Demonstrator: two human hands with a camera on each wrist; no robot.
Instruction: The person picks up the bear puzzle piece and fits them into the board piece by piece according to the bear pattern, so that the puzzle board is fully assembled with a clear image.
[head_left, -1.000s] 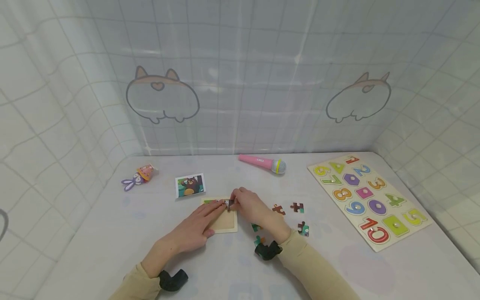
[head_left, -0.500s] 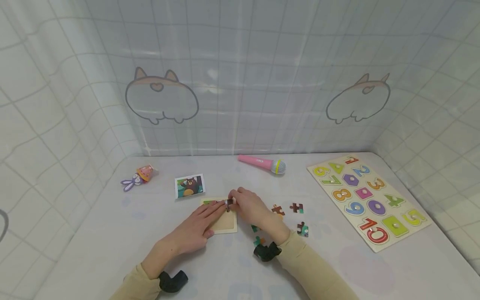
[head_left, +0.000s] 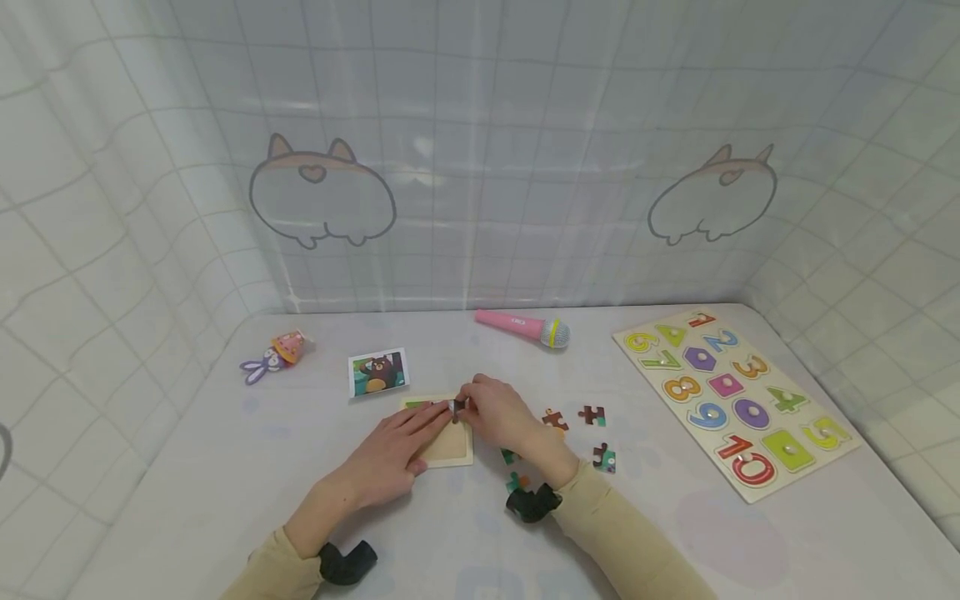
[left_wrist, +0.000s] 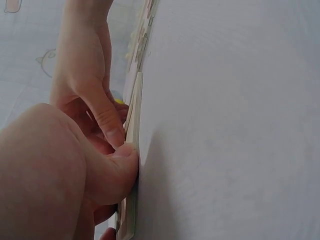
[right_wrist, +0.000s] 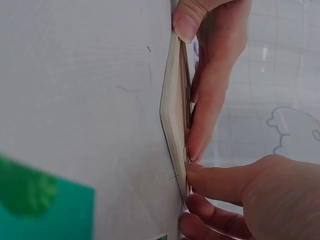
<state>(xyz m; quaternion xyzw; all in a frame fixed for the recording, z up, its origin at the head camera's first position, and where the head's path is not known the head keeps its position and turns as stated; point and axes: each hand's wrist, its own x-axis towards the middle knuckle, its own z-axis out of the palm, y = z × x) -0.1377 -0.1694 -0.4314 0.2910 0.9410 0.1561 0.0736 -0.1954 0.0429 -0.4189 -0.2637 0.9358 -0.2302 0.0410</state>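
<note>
A shallow wooden puzzle tray [head_left: 453, 454] lies on the table in front of the person, a few pieces along its far side. The left hand [head_left: 382, 458] rests over the tray's left part with fairly straight fingers pressing on the pieces; its thumb touches the near rim, as the left wrist view shows. At the far right corner, the right hand [head_left: 510, 421] pinches a dark-and-white puzzle piece [head_left: 455, 410] between thumb and fingers. Fingers hide most of that piece, and whether it lies flat cannot be told. In the right wrist view the right thumb [right_wrist: 205, 180] is against the tray's edge.
Several loose puzzle pieces [head_left: 592, 415] lie right of the tray, some partly under the right forearm. A bear picture card [head_left: 377, 373], a pink toy microphone [head_left: 517, 325] and a rabbit toy [head_left: 273, 357] lie farther back. A number-and-shape board [head_left: 738, 400] lies at the right.
The right fingertips have shifted very slightly left with the puzzle piece at the tray's far right corner. The left hand stays where it was.
</note>
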